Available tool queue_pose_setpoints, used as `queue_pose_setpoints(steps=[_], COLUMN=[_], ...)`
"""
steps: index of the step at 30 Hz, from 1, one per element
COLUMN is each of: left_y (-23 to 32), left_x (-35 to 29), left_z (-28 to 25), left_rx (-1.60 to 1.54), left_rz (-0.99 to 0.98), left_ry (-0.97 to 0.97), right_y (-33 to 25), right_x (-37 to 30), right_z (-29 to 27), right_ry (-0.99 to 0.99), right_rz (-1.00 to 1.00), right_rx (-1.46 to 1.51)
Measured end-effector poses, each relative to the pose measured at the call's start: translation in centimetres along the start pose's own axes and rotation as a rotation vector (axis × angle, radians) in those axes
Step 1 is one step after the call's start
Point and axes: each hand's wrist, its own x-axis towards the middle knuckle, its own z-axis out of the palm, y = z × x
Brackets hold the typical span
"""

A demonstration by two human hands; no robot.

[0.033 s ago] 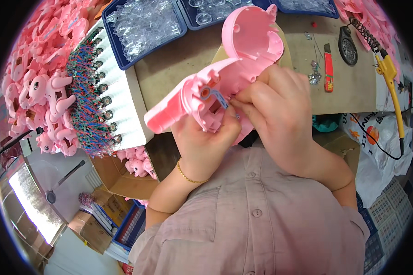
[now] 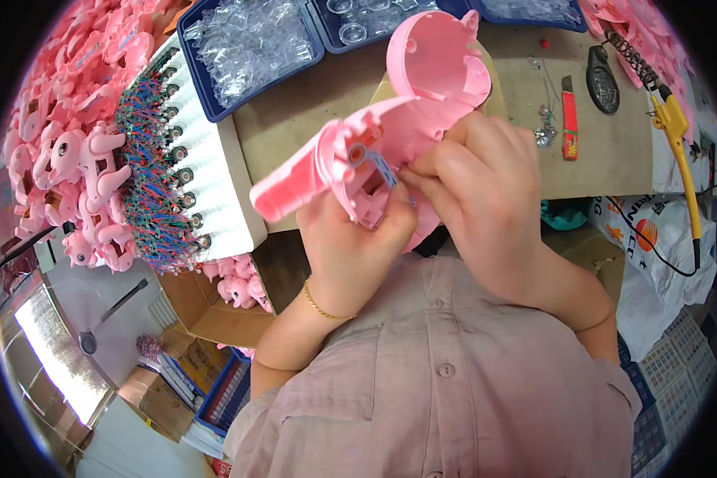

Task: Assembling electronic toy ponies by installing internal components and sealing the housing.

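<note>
While I scan from the far left, I see a heap of pink plastic animal-shaped toys (image 2: 64,159) piled beside a white foam tray of small wired motor units (image 2: 179,159), and behind that a blue bin of clear plastic parts (image 2: 251,40). Nearer the middle, my left hand (image 2: 350,239) is closed around the pink hollow moulded plastic toy shell (image 2: 390,135), gripping it from below, lifted above the brown cardboard-covered table (image 2: 311,111). A small blue part (image 2: 374,163) sits in the shell's open inside. My right hand (image 2: 478,191) is pinched shut at that same opening, fingertips (image 2: 418,171) pressing at the blue part. I judge the shell light and stiff, fairly slick, with thin edges that could crack; best gripped by its thicker snout or outer wall. Further right on the table lie a red utility knife (image 2: 570,119) and a yellow-handled soldering iron (image 2: 673,119).
</note>
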Motion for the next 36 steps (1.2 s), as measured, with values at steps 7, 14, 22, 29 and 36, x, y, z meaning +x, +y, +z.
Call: queue_pose_setpoints(steps=[7,14,22,29,36], left_y=[1.9,4.0,-2.9,-3.8,-2.5], left_x=[3.2,4.6,0.1,-0.2,-1.3], left_z=[-4.8,-2.4,-1.4,0.1,-0.2], left_rx=[0.341,0.876,0.368,0.462,0.837], left_rz=[0.258,0.904,0.781,0.653,0.705], left_ry=[-0.414,-0.061,0.206,-0.029,-0.122], right_y=[1.5,1.3,1.2,2.6,1.3], right_x=[2.4,8.5,8.1,8.1,9.6], right_z=[-6.9,-5.9,-6.6,-5.8,-5.6], right_ry=[0.051,-0.991,-0.978,-1.045,-1.135], right_rz=[0.066,0.057,0.504,0.501,0.37], right_rx=[0.221,0.303,0.435,0.62,0.262])
